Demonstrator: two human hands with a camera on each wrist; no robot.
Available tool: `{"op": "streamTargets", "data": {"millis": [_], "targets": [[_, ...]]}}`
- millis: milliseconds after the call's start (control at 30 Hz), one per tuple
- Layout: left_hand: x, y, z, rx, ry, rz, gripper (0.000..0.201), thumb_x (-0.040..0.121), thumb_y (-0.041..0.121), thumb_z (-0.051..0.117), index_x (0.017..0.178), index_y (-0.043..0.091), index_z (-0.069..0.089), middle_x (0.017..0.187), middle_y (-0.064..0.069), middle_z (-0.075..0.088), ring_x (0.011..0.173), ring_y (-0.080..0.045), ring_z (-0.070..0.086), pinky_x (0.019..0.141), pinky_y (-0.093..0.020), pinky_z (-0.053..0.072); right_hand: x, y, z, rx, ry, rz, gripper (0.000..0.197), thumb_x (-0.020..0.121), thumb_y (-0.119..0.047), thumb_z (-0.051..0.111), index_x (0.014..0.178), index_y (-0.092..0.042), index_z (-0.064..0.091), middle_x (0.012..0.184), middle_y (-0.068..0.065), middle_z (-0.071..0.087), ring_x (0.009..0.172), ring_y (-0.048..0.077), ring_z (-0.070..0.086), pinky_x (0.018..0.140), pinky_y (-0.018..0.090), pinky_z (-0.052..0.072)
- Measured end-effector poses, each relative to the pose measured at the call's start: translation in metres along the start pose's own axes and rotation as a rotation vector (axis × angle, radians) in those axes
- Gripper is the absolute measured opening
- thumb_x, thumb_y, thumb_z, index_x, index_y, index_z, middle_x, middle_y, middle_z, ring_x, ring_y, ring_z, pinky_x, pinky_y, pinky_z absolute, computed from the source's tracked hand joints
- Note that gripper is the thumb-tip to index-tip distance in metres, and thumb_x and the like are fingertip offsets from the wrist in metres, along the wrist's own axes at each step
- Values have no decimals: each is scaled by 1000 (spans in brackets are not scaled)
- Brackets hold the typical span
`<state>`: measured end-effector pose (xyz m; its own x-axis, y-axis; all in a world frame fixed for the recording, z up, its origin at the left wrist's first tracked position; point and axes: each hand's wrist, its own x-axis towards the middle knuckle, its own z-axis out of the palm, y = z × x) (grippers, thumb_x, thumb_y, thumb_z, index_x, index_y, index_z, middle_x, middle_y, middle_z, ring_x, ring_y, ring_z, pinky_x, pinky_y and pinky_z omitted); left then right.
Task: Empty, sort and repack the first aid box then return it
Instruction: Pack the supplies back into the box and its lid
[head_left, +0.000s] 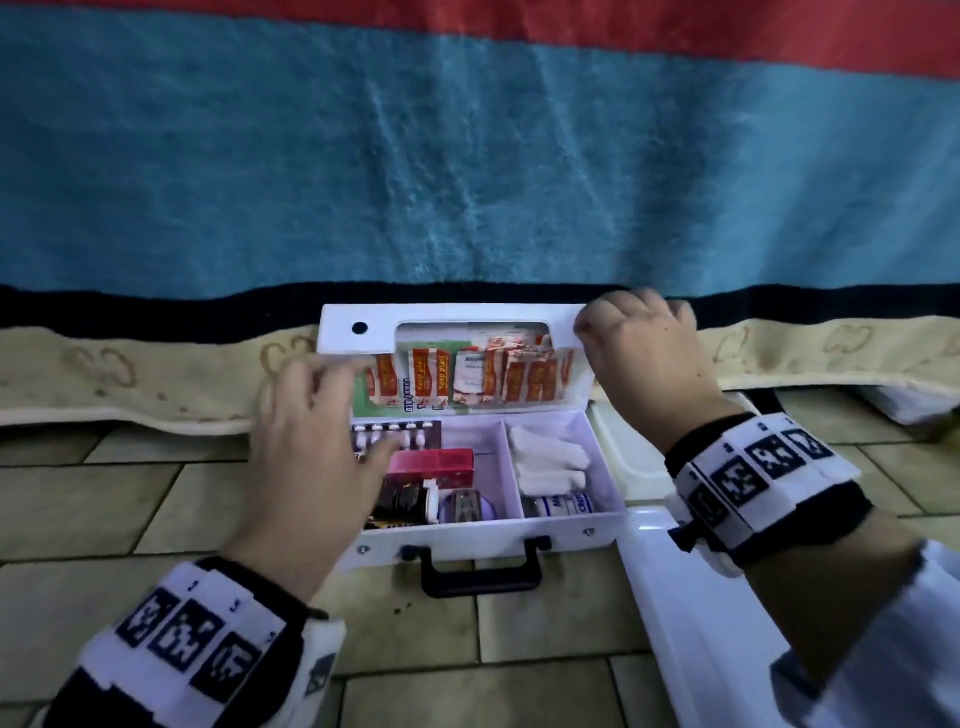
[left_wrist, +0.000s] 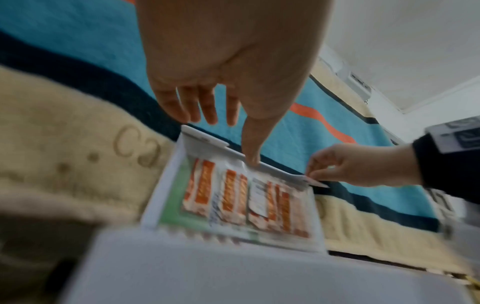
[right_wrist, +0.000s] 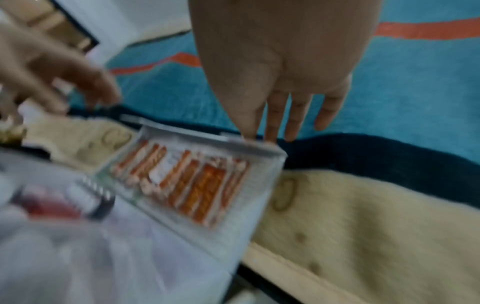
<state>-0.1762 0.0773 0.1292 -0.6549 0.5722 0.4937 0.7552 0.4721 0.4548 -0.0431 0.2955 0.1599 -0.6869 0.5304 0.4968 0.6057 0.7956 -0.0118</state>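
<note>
The white first aid box (head_left: 483, 535) lies open on the tiled floor, its lid standing against the bed. A white flap (head_left: 457, 314) in the lid covers the tops of several orange plaster packets (head_left: 431, 376). My right hand (head_left: 587, 327) pinches the flap's top right corner. My left hand (head_left: 343, 374) hovers open at the lid's left side, its thumb touching the flap's edge (left_wrist: 250, 162). The tray holds a blister pack (head_left: 395, 434), a red carton (head_left: 436, 462), a dark bottle (head_left: 405, 501), a round tin (head_left: 467, 506), white gauze rolls (head_left: 545, 457) and a bandage roll (head_left: 563, 504).
A long white lid or tray (head_left: 691, 597) lies on the tiles right of the box, with another white container (head_left: 634, 457) behind it. A blue, red and black blanket (head_left: 467, 156) and a beige cover (head_left: 130, 374) hang over the bed edge behind.
</note>
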Motion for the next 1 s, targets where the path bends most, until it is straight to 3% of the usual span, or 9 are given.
{"op": "streamTargets", "data": {"millis": [67, 200, 400, 500, 600, 700, 767, 833, 1000], "targets": [[20, -9, -5, 82, 64, 97, 70, 69, 22, 80, 130, 18, 47, 128, -10, 41, 120, -30, 36, 103, -46, 33, -1, 3, 2, 84, -87, 12, 24, 89, -28, 57, 110, -18, 57, 120, 3, 54, 114, 27, 46, 88, 41, 37], [60, -18, 2, 273, -164, 176, 87, 70, 28, 80, 143, 28, 32, 148, -4, 25, 134, -27, 23, 106, -51, 28, 0, 3, 3, 32, -145, -10, 45, 83, -21, 63, 125, -21, 47, 129, 0, 47, 119, 24, 41, 93, 43, 40], [64, -16, -15, 218, -76, 250, 32, 84, 14, 49, 112, 20, 64, 108, -7, 61, 104, -32, 56, 86, -45, 42, -18, 2, -25, 146, -37, -28, 29, 84, -4, 52, 108, -16, 64, 107, 7, 67, 102, 31, 54, 89, 39, 41], [24, -24, -31, 155, -201, 326, 29, 78, 18, 43, 93, 23, 67, 93, -3, 67, 85, -29, 63, 69, -35, 47, -60, 10, -44, 313, -163, -82, 17, 83, -12, 62, 96, -18, 71, 96, 0, 71, 92, 22, 63, 82, 30, 46], [-23, -40, -23, 45, -333, 345, 36, 80, 25, 41, 94, 27, 74, 105, 9, 72, 94, -17, 69, 79, -31, 53, -100, 14, -37, 341, -366, -94, 15, 83, -19, 66, 94, -27, 72, 110, -9, 67, 104, 12, 61, 84, 13, 39], [-43, -56, -4, -26, -513, 361, 37, 83, 29, 48, 114, 44, 62, 136, 27, 46, 127, 15, 35, 101, -36, 47, -124, 5, -17, 367, -503, -48, 22, 77, -14, 63, 96, -20, 73, 127, -2, 57, 121, 13, 53, 89, -3, 25], [-45, -57, -4, -102, -741, 299, 53, 77, 53, 64, 123, 58, 37, 137, 49, 18, 128, 30, -3, 108, -7, 20, -132, -1, -10, 408, -545, -69, 23, 63, -7, 57, 80, -12, 71, 108, 10, 67, 102, 23, 63, 84, 8, 38], [-39, -55, -9, -106, -824, 236, 73, 54, 81, 58, 119, 61, 33, 127, 58, 15, 125, 33, -4, 94, 9, 8, -134, -2, -6, 370, -550, -131, 21, 61, -5, 58, 77, -17, 63, 101, -1, 63, 95, 16, 61, 77, 14, 39], [-17, -49, -1, 41, -690, 260, 59, 75, 28, 76, 124, 49, 50, 113, 44, 34, 118, 6, 40, 83, -4, 28, -120, -5, -14, 258, -602, 9, 46, 76, -21, 72, 118, -28, 55, 122, -6, 58, 113, 14, 54, 89, 22, 43]]}}
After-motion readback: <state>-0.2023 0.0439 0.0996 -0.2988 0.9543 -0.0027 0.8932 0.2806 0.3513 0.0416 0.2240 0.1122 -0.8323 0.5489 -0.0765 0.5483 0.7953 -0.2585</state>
